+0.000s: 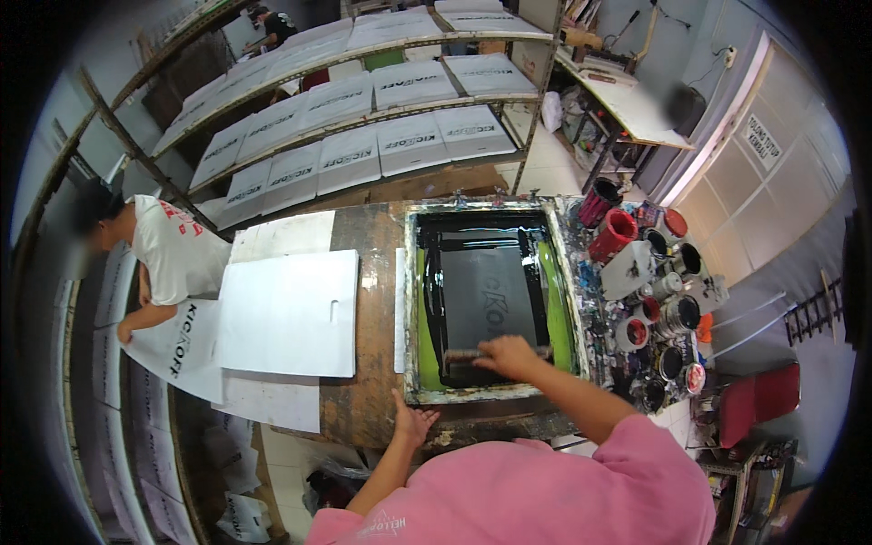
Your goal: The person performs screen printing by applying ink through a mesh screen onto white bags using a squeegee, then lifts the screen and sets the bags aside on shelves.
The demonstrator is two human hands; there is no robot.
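Observation:
My right hand [510, 358] is wrapped round the handle of a squeegee [461, 355], which lies across the near end of a screen-printing frame [411, 318]. Black ink coats much of the mesh [481, 263], and green stencil shows along its sides. Dark lettering is visible through the middle. At the frame's near left corner, my left hand [414, 423] is open, palm turned up and fingers spread, holding nothing. A stack of blank white bags [286, 313] with a handle slot lies to the left on the wooden table [374, 300].
At left, a co-worker [173, 245] holds a printed white bag [182, 341]. Racks [363, 118] of printed bags stand beyond the table. Paint cans [679, 313] crowd the right side of the frame. A red chair [758, 404] stands farther right.

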